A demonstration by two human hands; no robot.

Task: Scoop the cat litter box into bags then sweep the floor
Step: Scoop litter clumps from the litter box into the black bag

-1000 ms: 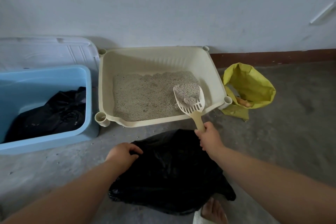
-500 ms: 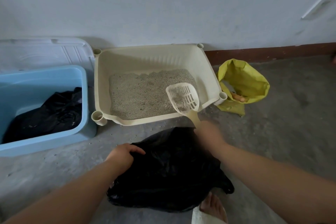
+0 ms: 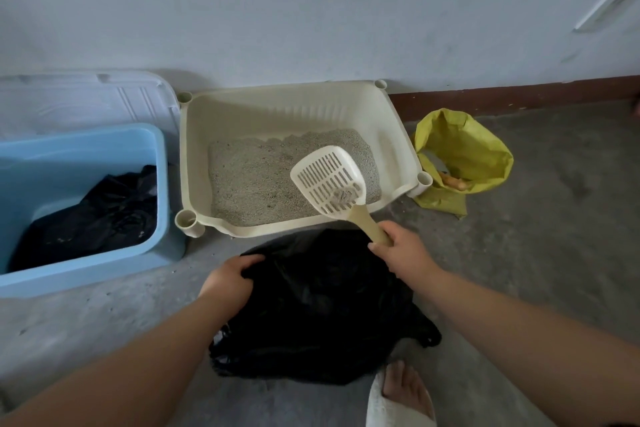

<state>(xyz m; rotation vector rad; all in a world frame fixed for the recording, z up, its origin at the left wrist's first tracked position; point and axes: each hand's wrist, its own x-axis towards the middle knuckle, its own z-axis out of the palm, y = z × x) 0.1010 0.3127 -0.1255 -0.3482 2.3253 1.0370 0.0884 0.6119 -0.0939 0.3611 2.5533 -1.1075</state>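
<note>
A cream litter box (image 3: pixel 194 163) holding grey litter (image 3: pixel 256 180) stands against the wall. My right hand (image 3: pixel 401 253) grips the handle of a cream slotted scoop (image 3: pixel 329 180). The scoop head is tilted over the box's front right part, and a small clump of litter lies near its neck. A black plastic bag (image 3: pixel 322 312) lies on the floor in front of the box. My left hand (image 3: pixel 228 281) holds the bag's left edge.
A light blue bin (image 3: pixel 86 146) with a black bag (image 3: pixel 93 218) inside stands at the left, its white lid (image 3: pixel 79 100) leaning on the wall behind. A yellow bag (image 3: pixel 464 152) sits right of the box. My sandalled foot (image 3: pixel 401 395) is below the bag. Concrete floor (image 3: pixel 536 236) stretches to the right.
The scoop was full of litter a second ago; most of it has sifted out, leaving a small clump. My right hand drew the scoop slightly back and tilted it. The left hand stayed on the bag.
</note>
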